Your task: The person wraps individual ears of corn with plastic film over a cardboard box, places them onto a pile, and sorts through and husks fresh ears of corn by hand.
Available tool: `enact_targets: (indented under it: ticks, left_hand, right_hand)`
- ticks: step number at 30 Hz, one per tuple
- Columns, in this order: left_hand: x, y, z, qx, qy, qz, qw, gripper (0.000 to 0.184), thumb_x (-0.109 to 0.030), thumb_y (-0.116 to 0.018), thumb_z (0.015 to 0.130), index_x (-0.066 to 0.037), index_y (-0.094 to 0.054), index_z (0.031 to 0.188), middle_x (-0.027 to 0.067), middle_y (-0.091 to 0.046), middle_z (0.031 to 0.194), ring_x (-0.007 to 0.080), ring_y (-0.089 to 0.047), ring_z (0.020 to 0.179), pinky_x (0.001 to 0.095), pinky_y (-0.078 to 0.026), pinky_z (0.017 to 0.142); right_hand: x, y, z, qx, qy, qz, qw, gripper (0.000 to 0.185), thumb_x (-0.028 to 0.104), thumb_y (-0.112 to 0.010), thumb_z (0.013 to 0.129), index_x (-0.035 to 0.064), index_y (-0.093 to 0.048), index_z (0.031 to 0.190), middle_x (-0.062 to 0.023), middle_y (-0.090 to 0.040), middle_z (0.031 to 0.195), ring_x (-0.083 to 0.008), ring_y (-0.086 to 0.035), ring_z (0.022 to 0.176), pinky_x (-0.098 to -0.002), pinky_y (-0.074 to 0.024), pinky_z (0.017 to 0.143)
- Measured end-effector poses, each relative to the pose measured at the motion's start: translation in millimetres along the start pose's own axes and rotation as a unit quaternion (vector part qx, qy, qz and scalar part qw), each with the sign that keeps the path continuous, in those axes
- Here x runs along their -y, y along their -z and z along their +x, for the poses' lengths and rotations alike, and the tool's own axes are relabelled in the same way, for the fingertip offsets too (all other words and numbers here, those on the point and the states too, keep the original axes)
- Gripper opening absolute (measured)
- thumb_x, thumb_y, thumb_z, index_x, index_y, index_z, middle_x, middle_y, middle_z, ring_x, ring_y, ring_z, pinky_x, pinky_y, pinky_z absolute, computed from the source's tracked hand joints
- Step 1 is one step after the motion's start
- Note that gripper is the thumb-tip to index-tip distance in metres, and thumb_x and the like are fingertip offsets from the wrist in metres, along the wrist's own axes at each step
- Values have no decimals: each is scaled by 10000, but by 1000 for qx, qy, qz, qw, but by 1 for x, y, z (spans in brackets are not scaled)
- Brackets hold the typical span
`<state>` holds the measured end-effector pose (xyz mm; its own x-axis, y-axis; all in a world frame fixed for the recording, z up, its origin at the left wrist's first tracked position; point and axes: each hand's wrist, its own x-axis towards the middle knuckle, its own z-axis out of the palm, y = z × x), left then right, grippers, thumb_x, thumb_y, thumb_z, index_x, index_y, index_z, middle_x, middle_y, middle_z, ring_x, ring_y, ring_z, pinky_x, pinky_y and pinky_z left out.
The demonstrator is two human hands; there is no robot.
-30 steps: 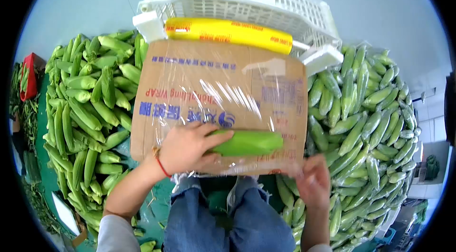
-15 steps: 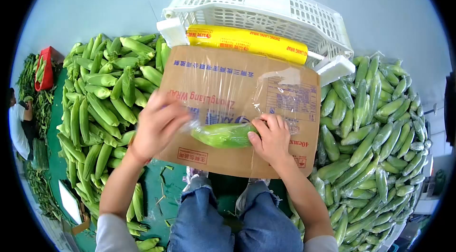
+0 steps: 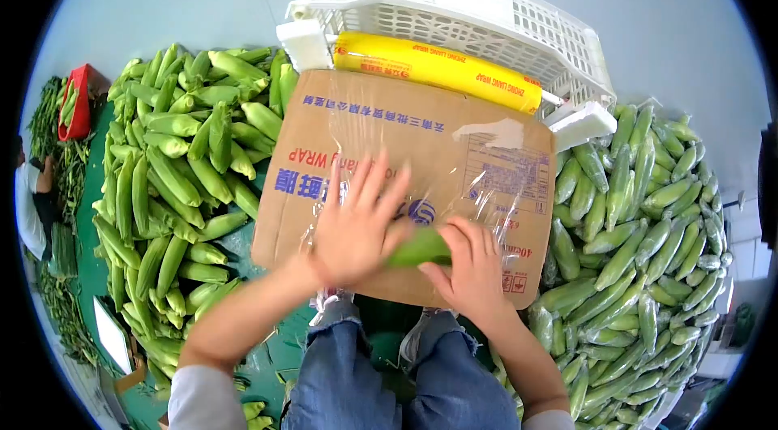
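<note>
An ear of corn in its green husk (image 3: 419,247) lies low on the cardboard sheet (image 3: 312,118), slightly blurred. My right hand (image 3: 472,268) has its fingers and thumb closed around the corn's right end. Over the other end reaches my left hand (image 3: 356,227), fingers spread and blurred at the tips; its palm hides that end, so I cannot tell how firmly it touches. Clear plastic film (image 3: 494,211) stretches in wrinkles across the cardboard, coming from the yellow roll of wrap (image 3: 438,69) at its far edge.
Unwrapped corn (image 3: 174,179) is heaped at the left, film-wrapped corn (image 3: 640,227) at the right. A white plastic crate (image 3: 454,4) stands behind the roll. Farther left are a red basket (image 3: 75,106), a white panel (image 3: 112,335) and another person (image 3: 32,203).
My left hand has opened and swung rightward from the film at the corn's left end onto that end. My right hand keeps its hold. The cardboard appears shifted and slightly turned.
</note>
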<state>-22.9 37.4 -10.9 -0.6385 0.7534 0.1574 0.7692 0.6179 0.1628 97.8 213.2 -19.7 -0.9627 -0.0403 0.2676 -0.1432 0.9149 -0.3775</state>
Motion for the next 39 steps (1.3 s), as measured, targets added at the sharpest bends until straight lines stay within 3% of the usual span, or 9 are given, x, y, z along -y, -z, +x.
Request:
enact_targets:
  ticks: [8, 16, 18, 21, 25, 28, 32, 37, 39]
  left_hand:
    - [50, -33, 150, 266, -79, 66, 959, 852, -348, -742, 759, 138, -377, 1356, 301, -304, 1472, 378, -349, 1367, 367, -371, 1093]
    - [60, -13, 138, 248, -60, -48, 966, 823, -431, -725, 770, 52, -434, 1369, 242, -368, 1468, 373, -364, 1360, 360, -364, 1099]
    - [68, -7, 120, 104, -21, -338, 935, 735, -410, -701, 806, -11, -463, 1376, 216, -361, 1483, 354, -358, 1372, 373, -342, 1108]
    - [15, 1, 48, -159, -82, -424, 888, 580, -308, -670, 856, -45, -508, 1346, 229, -384, 1459, 366, -359, 1371, 465, -331, 1102]
    - [-24, -34, 27, -292, 29, -568, 769, 556, -164, -643, 861, -105, -472, 1387, 223, -412, 1440, 376, -459, 1295, 520, -343, 1089]
    - [-17, -6, 32, -54, -18, -982, 178, 591, -94, -604, 856, -158, -422, 1415, 212, -532, 1320, 362, -580, 1150, 520, -409, 1040]
    - [-5, -7, 29, -121, 84, -953, 264, 199, -89, -557, 901, -103, -501, 1092, 141, -619, 809, 285, -648, 802, 416, -547, 736]
    - [3, -10, 15, -271, 247, -728, 580, 261, -313, -424, 1025, -76, -520, 977, 70, -571, 752, 187, -589, 718, 296, -503, 652]
    - [3, -9, 4, -311, 293, -694, 580, 309, -316, -384, 1039, -47, -535, 1051, 90, -586, 853, 181, -597, 796, 307, -513, 710]
  right_hand:
    - [-40, -22, 70, 44, 56, -54, 996, 638, 377, -814, 623, 80, -579, 1136, -91, -617, 982, -271, -612, 939, -419, -499, 818]
    - [6, 44, -31, 391, 41, 158, 906, 744, 564, -732, 713, 85, -557, 1255, -163, -665, 1112, -293, -689, 905, -366, -560, 712]
    - [8, 57, -55, 339, -74, 270, 898, 743, 528, -719, 756, 94, -491, 1315, -192, -666, 1038, -307, -688, 813, -366, -560, 683]
    - [13, 47, -62, 132, -470, 554, 674, 711, 576, -609, 837, 94, -450, 1335, -196, -649, 937, -290, -665, 705, -356, -551, 612]
    - [18, 30, -25, 253, -373, 820, 352, 783, 738, -309, 889, 64, -493, 1243, -149, -580, 746, -219, -564, 505, -300, -458, 394]
    - [48, -3, -9, 238, -201, 950, -1, 865, 773, -278, 873, 19, -439, 1266, -133, -544, 681, -181, -517, 457, -270, -410, 351]
    - [46, -2, -11, 265, -279, 902, 198, 790, 630, -511, 872, 55, -325, 1380, -140, -566, 752, -164, -516, 451, -261, -399, 349]
    - [11, 18, -4, 132, -156, 359, 911, 732, 333, -747, 811, 107, -377, 1402, -143, -606, 874, -212, -595, 582, -293, -489, 470]
    - [14, 41, -1, 122, -87, 19, 988, 692, 324, -741, 801, 72, -441, 1371, -144, -626, 880, -224, -639, 725, -320, -542, 608]
